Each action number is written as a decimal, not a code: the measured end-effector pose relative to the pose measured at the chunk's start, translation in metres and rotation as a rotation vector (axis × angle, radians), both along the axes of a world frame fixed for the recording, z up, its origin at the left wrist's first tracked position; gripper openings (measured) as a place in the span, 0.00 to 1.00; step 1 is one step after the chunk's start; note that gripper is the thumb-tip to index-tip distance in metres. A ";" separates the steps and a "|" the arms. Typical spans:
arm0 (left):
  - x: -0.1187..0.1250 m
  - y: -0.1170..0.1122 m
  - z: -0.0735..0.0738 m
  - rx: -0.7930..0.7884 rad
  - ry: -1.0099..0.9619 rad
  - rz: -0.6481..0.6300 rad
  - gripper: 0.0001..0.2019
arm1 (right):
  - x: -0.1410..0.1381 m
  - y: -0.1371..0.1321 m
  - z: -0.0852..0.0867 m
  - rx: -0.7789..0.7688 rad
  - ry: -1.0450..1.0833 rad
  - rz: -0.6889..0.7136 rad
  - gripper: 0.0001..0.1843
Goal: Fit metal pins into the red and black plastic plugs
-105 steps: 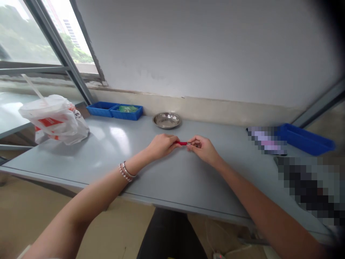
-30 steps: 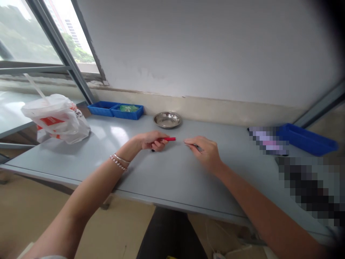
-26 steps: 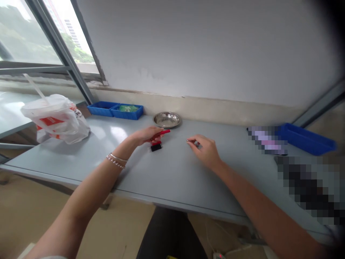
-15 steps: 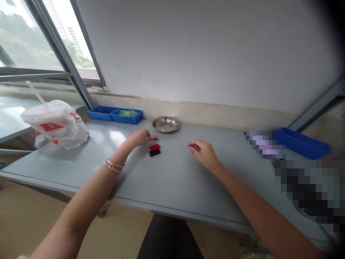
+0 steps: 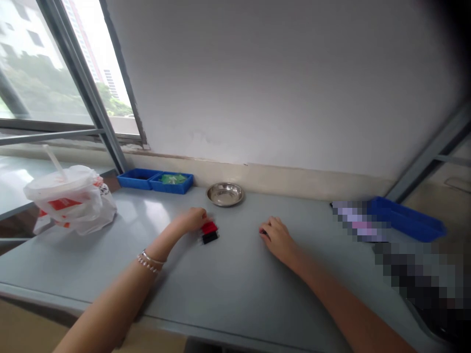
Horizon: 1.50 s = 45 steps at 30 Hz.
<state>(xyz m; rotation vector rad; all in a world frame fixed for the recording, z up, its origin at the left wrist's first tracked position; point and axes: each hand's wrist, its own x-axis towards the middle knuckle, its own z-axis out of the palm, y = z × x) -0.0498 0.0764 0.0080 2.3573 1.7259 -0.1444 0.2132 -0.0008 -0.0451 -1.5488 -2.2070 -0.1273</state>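
My left hand (image 5: pixel 192 219), a bracelet on its wrist, lies on the grey table (image 5: pixel 235 289) with its fingers curled. Its fingertips are against a small red piece (image 5: pixel 209 227), which lies beside a small black piece (image 5: pixel 210 238). Motion blur hides whether the fingers grip anything. My right hand (image 5: pixel 277 238) rests on the table to the right, fingers curled in, with a dark speck at the fingertips that is too small to name. The two hands are about a hand's width apart.
A steel bowl (image 5: pixel 225 194) stands by the wall behind the hands. Two blue trays (image 5: pixel 154 180) sit at the back left, one with green contents. A white plastic bag with a cup (image 5: pixel 68 198) is at the far left. Another blue tray (image 5: pixel 406 224) lies at the right.
The red stick and metal part held between both hands have been pulled apart. My left hand set red and black pieces down and drew back left. The camera has tilted up.
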 end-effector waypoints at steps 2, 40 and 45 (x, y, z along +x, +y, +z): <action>0.001 -0.002 -0.003 0.023 -0.020 0.003 0.19 | 0.000 0.001 -0.001 0.018 0.013 -0.024 0.07; 0.018 -0.018 -0.019 0.159 0.030 -0.004 0.24 | -0.019 -0.018 -0.019 0.175 0.023 0.013 0.09; 0.019 -0.014 -0.015 0.135 0.004 0.016 0.23 | -0.024 -0.024 -0.011 0.182 0.104 0.039 0.09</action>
